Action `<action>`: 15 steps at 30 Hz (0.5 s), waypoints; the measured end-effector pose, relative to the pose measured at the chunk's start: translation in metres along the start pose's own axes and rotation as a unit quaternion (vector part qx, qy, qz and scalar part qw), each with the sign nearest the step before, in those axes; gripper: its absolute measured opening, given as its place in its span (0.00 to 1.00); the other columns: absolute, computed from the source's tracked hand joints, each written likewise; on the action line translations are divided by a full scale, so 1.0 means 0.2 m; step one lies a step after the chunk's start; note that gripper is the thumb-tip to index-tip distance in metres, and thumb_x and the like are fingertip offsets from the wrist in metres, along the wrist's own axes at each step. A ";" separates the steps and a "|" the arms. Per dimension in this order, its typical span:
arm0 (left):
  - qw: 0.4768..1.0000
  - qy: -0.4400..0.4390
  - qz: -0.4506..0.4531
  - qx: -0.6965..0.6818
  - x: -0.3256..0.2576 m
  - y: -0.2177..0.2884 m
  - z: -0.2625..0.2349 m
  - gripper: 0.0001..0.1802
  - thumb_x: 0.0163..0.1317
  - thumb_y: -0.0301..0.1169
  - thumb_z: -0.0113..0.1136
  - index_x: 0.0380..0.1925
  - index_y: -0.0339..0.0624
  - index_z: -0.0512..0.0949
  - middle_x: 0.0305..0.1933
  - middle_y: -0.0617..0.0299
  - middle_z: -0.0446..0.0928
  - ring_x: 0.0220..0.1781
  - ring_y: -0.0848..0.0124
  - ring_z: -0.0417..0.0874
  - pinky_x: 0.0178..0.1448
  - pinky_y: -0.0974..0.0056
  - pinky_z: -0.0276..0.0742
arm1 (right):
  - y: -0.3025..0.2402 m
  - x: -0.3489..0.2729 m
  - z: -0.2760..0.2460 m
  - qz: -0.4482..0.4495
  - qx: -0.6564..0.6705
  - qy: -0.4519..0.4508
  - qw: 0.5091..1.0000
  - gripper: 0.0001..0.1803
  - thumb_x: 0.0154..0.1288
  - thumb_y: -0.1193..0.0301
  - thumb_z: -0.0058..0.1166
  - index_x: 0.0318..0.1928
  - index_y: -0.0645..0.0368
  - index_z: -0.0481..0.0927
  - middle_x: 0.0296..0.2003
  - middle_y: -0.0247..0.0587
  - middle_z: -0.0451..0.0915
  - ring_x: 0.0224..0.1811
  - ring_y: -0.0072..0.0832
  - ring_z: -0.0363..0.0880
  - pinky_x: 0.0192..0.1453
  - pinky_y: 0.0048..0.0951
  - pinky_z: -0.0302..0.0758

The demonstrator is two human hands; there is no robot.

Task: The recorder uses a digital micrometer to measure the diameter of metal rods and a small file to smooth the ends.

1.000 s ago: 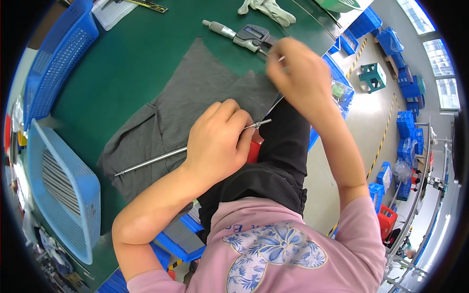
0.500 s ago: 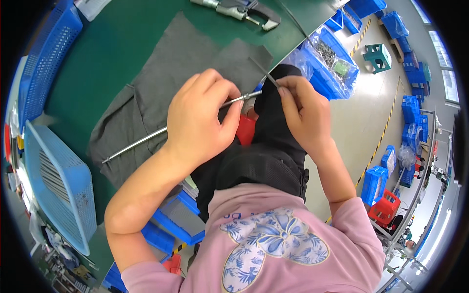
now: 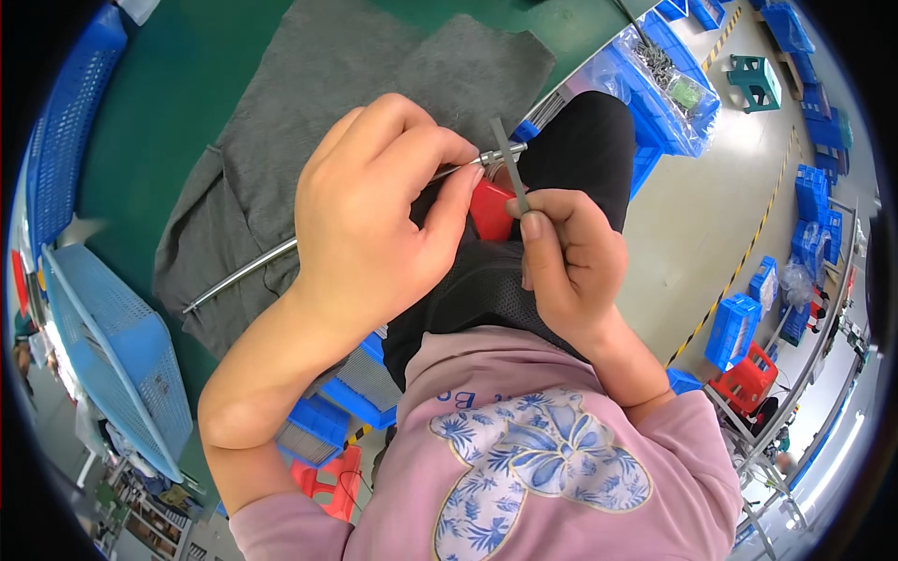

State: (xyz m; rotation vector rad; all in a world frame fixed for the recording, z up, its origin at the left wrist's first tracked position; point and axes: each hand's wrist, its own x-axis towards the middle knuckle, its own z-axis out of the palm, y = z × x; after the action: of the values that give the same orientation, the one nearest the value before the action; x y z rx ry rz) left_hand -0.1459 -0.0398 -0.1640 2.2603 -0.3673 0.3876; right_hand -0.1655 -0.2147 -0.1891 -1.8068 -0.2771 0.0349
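Beside the green worktable (image 3: 140,168), you held a slim silver rod (image 3: 241,274) in your left hand (image 3: 374,196), thumb and forefinger pinched on it just short of its collared end. Your right hand (image 3: 575,257) had thumb and forefinger clamped on the lower end of a flat grey strip (image 3: 509,168), the other fingers curled toward the palm. The rod ran on a long slant, its plain end to the lower left above the grey cloth (image 3: 346,75), its collared end to the upper right, over the gap between your legs, where a red surface (image 3: 491,213) showed beneath. Its middle was hidden behind your left hand. The strip pointed away from your body, its free end leaning a little left, its long axis crossing the rod's line steeply near the collar; whether the two touched could not be told. By the look of it, the step in hand was working the strip at the rod's collared end. The next move seemed to call for a steady left pinch and a small, controlled turn of your right wrist to set the strip against the metal.
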 end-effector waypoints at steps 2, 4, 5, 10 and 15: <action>1.000 -0.006 -0.005 0.004 -0.01 -0.02 0.00 0.07 0.45 0.15 0.63 0.26 0.35 0.77 0.27 0.61 0.72 0.25 0.73 0.76 0.28 0.73 0.72 | 0.00 0.01 0.01 0.009 0.000 -0.012 1.000 0.04 0.61 0.82 0.49 0.37 0.64 0.74 0.16 0.32 0.71 0.14 0.14 0.68 0.19 0.16 0.61; 1.000 -0.011 -0.008 0.006 -0.01 -0.02 0.00 0.08 0.45 0.15 0.62 0.26 0.35 0.77 0.27 0.61 0.72 0.25 0.74 0.76 0.28 0.73 0.72 | 0.00 0.01 0.02 0.015 -0.002 -0.024 1.000 0.04 0.61 0.82 0.49 0.37 0.64 0.74 0.16 0.32 0.71 0.14 0.14 0.68 0.19 0.16 0.61; 1.000 -0.009 -0.009 0.005 -0.01 -0.02 0.00 0.08 0.45 0.15 0.63 0.26 0.35 0.77 0.27 0.61 0.72 0.25 0.74 0.76 0.28 0.73 0.72 | 0.00 0.01 0.02 0.015 0.003 -0.032 0.999 0.04 0.61 0.82 0.49 0.37 0.64 0.74 0.16 0.32 0.71 0.14 0.14 0.68 0.19 0.16 0.61; 1.000 -0.005 -0.003 0.001 -0.01 -0.01 0.00 0.08 0.45 0.15 0.63 0.26 0.34 0.77 0.26 0.61 0.72 0.25 0.73 0.75 0.28 0.73 0.71 | 0.00 -0.01 0.03 0.017 0.012 -0.029 0.999 0.04 0.60 0.82 0.50 0.37 0.65 0.74 0.16 0.32 0.72 0.15 0.13 0.68 0.19 0.16 0.62; 0.999 0.030 -0.016 -0.027 0.00 -0.01 0.02 0.07 0.40 0.19 0.64 0.21 0.39 0.76 0.23 0.62 0.70 0.24 0.64 0.72 0.27 0.64 0.66 | 0.01 -0.01 0.05 0.012 0.001 -0.012 1.000 0.03 0.60 0.83 0.50 0.34 0.64 0.73 0.15 0.32 0.71 0.14 0.13 0.68 0.19 0.16 0.62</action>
State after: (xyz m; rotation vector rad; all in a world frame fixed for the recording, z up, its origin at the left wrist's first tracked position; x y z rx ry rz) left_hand -0.1444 -0.0411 -0.1683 2.1947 -0.3064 0.4238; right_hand -0.1688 -0.2056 -0.1939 -1.8085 -0.2722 0.0748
